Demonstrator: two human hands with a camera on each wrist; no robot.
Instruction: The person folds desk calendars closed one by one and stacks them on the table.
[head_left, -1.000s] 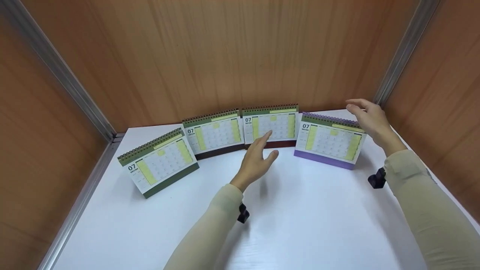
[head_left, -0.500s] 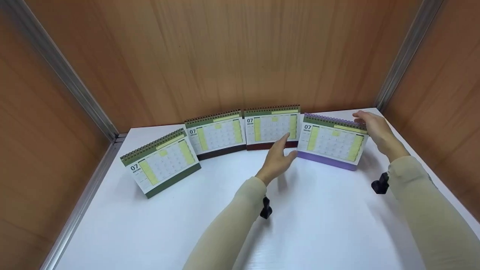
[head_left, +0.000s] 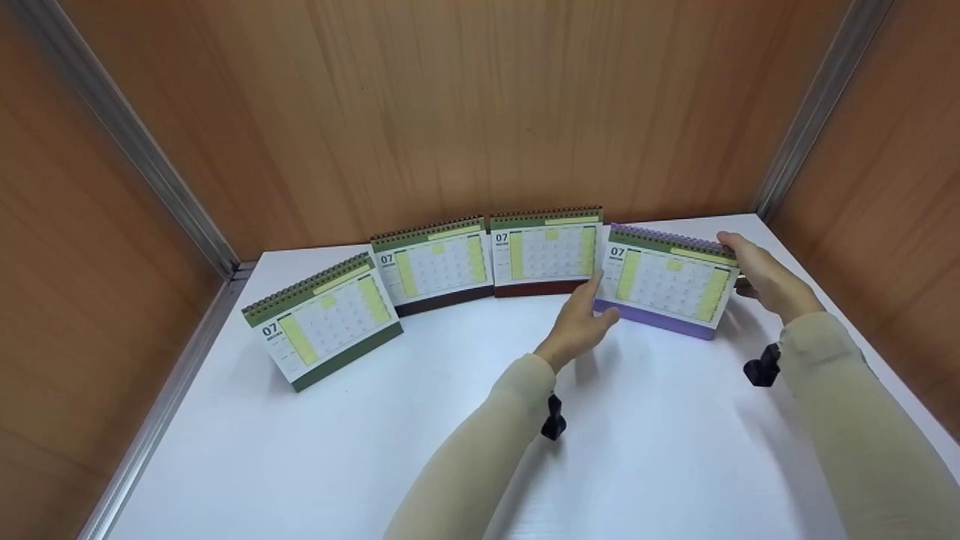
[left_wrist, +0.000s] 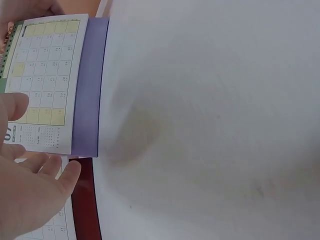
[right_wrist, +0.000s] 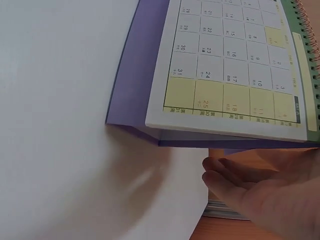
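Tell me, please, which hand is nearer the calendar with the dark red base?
Left. The left hand is by the red-based calendar, in front of its right end; the right hand is farther right, beside the purple-based calendar.

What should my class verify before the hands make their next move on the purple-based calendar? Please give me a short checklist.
1. Purple-based calendar upright on the white table: ok.
2. Left hand at the calendar's left end: ok.
3. Right hand at its right end: ok.
4. Firm hold from both sides: cannot tell; contact is unclear.
5. Plenty of room beside the red-based calendar: not ok; it stands close, and the left hand partly overlaps it in view, so a bump seems possible.
6. Green-based calendar standing away from both hands: ok.
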